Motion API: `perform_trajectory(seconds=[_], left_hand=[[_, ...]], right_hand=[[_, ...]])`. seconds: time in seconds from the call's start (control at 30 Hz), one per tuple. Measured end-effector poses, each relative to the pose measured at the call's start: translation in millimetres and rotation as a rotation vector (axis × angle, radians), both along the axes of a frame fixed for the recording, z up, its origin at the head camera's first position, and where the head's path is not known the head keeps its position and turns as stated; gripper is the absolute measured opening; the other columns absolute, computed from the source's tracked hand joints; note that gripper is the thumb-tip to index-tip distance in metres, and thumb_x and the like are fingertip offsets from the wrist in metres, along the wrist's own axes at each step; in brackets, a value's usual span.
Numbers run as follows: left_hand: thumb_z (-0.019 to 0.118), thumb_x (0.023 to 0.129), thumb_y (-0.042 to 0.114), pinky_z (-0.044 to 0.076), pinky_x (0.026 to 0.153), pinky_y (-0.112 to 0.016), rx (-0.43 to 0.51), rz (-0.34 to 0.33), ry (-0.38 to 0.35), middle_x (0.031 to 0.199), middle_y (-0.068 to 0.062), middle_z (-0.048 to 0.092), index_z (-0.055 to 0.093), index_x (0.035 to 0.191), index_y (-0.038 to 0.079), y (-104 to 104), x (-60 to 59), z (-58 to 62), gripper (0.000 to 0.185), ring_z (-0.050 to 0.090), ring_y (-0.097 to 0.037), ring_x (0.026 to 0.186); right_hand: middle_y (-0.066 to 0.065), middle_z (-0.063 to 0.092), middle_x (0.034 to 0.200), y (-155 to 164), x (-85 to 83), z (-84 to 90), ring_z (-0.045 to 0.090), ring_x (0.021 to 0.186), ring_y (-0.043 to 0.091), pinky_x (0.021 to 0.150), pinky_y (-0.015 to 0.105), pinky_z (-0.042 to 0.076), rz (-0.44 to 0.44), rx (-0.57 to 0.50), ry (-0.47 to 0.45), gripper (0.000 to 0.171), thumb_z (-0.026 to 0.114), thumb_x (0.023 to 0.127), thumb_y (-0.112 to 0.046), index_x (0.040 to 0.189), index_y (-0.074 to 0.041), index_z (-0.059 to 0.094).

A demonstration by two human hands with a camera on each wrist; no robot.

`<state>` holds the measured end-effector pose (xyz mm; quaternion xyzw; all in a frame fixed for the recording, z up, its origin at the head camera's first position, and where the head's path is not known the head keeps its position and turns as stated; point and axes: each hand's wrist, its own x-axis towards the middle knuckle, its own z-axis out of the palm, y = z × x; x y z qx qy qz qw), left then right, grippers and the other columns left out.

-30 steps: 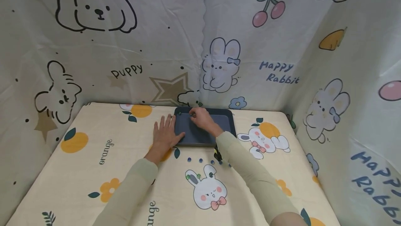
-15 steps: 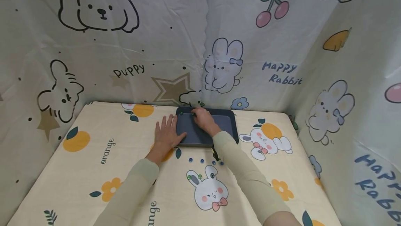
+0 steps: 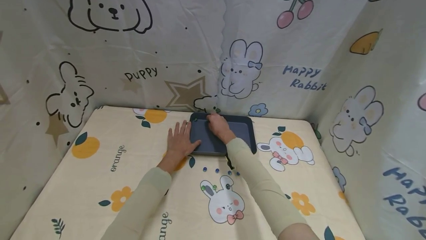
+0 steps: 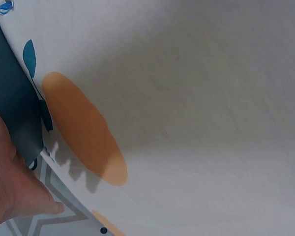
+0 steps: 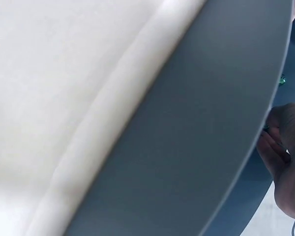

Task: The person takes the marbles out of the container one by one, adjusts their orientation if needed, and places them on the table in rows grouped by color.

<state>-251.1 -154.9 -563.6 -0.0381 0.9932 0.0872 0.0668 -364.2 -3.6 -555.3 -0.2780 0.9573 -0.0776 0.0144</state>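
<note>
A dark rectangular tray (image 3: 243,150) lies at the far edge of the table in the head view. My left hand (image 3: 179,142) is spread at its left side, thumb over the near left corner. Over the tray's far side, my right hand (image 3: 219,126) has curled fingers. In the right wrist view, its fingertips pinch a small dark glassy marble (image 5: 266,128), mostly hidden by the fingers. A green marble (image 5: 282,79) sits in the tray, near its far left corner in the head view.
In front of the tray, several blue marbles (image 3: 217,170) form a row. Nearer lie two green marbles (image 3: 214,187) and a dark marble (image 3: 227,186), on the printed rabbit. A patterned cloth wall (image 3: 179,55) rises right behind the table.
The head view has turned slightly left. My right hand stays at the tray's far side, its fingertips now hiding the marble in the head view. The rightmost blue marble is now behind my right sleeve.
</note>
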Motion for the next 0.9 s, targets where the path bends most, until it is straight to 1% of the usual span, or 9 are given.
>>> perform_trajectory(seconds=[0.17,0.37,0.63,0.77,0.9], left_hand=[[0.052,0.094,0.065,0.004,0.118,-0.058,0.004,-0.001,0.012,0.166,-0.013,0.011,0.014,0.161,0.009,1.1,-0.6,-0.6,0.095,0.004,-0.036,0.151],[0.052,0.094,0.065,0.003,0.118,-0.058,0.003,0.002,0.015,0.166,-0.013,0.011,0.014,0.161,0.009,0.6,-0.8,-1.0,0.096,0.004,-0.036,0.151],[0.051,0.093,0.067,0.007,0.118,-0.058,-0.014,-0.001,0.019,0.166,-0.014,0.013,0.015,0.161,0.009,1.3,-1.0,2.5,0.096,0.006,-0.036,0.151],[0.052,0.093,0.066,0.008,0.118,-0.058,-0.010,0.001,0.024,0.166,-0.014,0.014,0.016,0.161,0.009,1.8,0.7,4.0,0.095,0.007,-0.036,0.151],[0.051,0.094,0.066,0.005,0.119,-0.057,0.002,0.008,0.008,0.166,-0.013,0.012,0.014,0.161,0.010,2.1,1.6,4.4,0.095,0.006,-0.036,0.151]], right_hand=[[0.011,0.065,0.114,1.7,-0.8,1.0,0.066,0.103,0.031,0.087,0.043,0.054,-0.020,-0.001,-0.013,0.024,0.059,0.097,-0.004,0.118,-0.007,0.071],[0.011,0.065,0.107,2.8,-1.3,-0.3,0.068,0.096,0.032,0.081,0.045,0.056,-0.013,0.014,0.035,0.016,0.059,0.098,-0.003,0.106,-0.006,0.072],[0.012,0.068,0.102,10.5,-5.6,-2.5,0.068,0.091,0.027,0.079,0.041,0.056,-0.003,-0.008,0.021,0.014,0.059,0.097,-0.003,0.100,-0.005,0.073],[0.012,0.069,0.102,17.6,-4.4,0.5,0.068,0.093,0.027,0.080,0.040,0.056,0.021,-0.068,0.019,0.013,0.061,0.096,-0.004,0.101,-0.005,0.073],[0.011,0.070,0.105,27.0,0.2,11.4,0.067,0.097,0.026,0.082,0.039,0.056,0.044,-0.158,0.010,0.012,0.065,0.095,-0.005,0.104,-0.004,0.074]])
